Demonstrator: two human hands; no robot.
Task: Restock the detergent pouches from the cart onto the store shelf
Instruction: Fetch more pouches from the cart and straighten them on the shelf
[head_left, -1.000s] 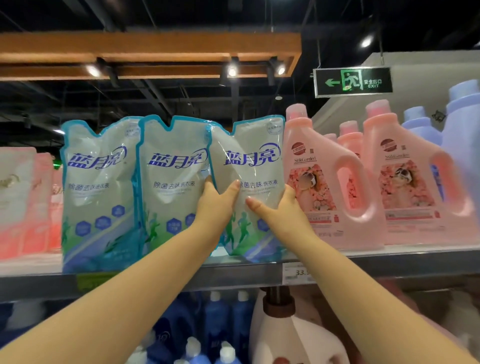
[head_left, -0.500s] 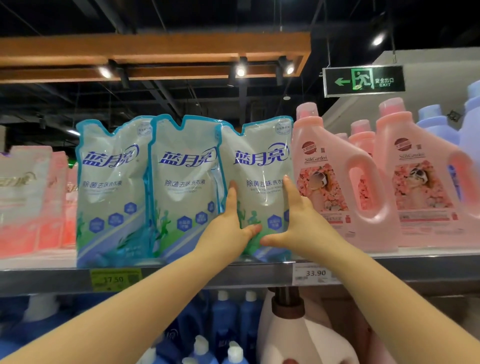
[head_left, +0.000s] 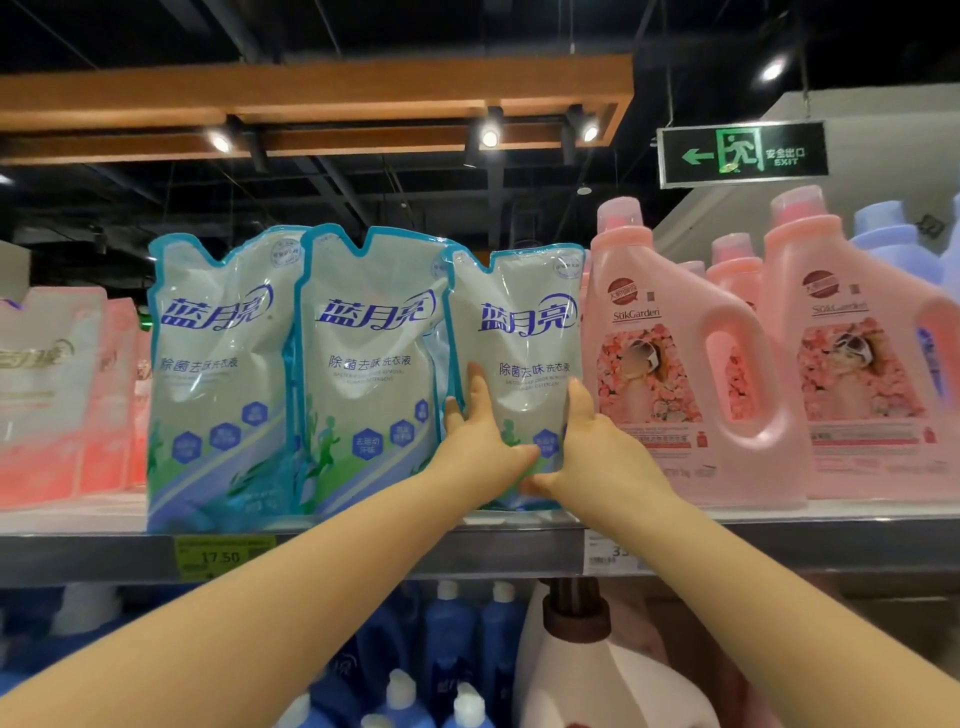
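Grey metal store shelf (head_left: 467, 553) carries three white plastic detergent pouches with blue edges, upright in a row.

Right pouch (head_left: 519, 322): held between both hands, at the shelf's front edge. Its base is hidden behind the hands, so contact with the shelf cannot be told.

Left hand (head_left: 480, 449): grips the pouch's 9 o'clock edge. Fingers (head_left: 475, 384) are pressed together, pointing up along the edge, with the thumb laid across the lower front.

Right hand (head_left: 597, 452): grips the 3 o'clock edge the same way, fingers together, thumb across the lower front. The two thumb tips almost meet at the pouch's 6 o'clock.

Middle pouch (head_left: 369, 364): at 9 o'clock of the held one, edges touching. Left pouch (head_left: 218, 374): next beyond it.

Pink plastic handled jug (head_left: 675, 364): just beside the held pouch at 3 o'clock.

Yellow price tag (head_left: 223, 556): on the shelf's front lip at 7 o'clock, reads 17.50.
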